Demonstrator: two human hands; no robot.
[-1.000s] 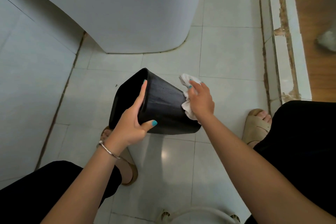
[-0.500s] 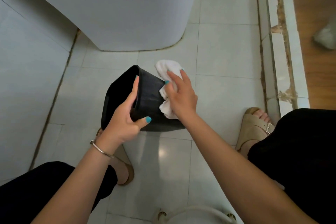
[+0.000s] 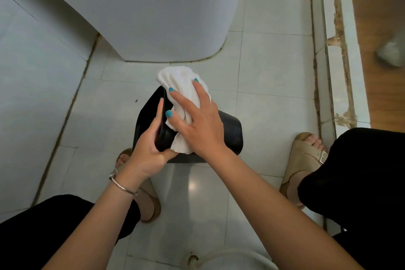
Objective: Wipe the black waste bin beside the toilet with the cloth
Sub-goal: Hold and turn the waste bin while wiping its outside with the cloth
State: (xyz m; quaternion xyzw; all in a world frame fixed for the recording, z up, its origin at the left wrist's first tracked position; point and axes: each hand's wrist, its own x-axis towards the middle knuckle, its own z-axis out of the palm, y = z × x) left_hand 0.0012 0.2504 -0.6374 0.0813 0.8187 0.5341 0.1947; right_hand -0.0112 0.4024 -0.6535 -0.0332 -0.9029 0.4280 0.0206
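Observation:
The black waste bin [image 3: 230, 136] lies tilted on its side above the floor, mouth to the left. My left hand [image 3: 149, 151] grips its rim, fingers inside the mouth and thumb under the edge. My right hand [image 3: 197, 123] lies flat with spread fingers on a white cloth [image 3: 182, 81], pressing it on the bin's upper side near the rim. The cloth bunches out past the fingertips and under the palm.
The white toilet base [image 3: 153, 17] stands just behind the bin. Grey floor tiles [image 3: 271, 66] surround it. A raised threshold [image 3: 337, 61] runs along the right, wooden floor beyond. My sandalled feet [image 3: 306, 149] flank the bin. A white rounded object [image 3: 230, 261] sits at the bottom edge.
My right hand has slid the cloth from the bin's base end up toward the rim. The bin has turned in my left hand, which keeps its grip on the rim.

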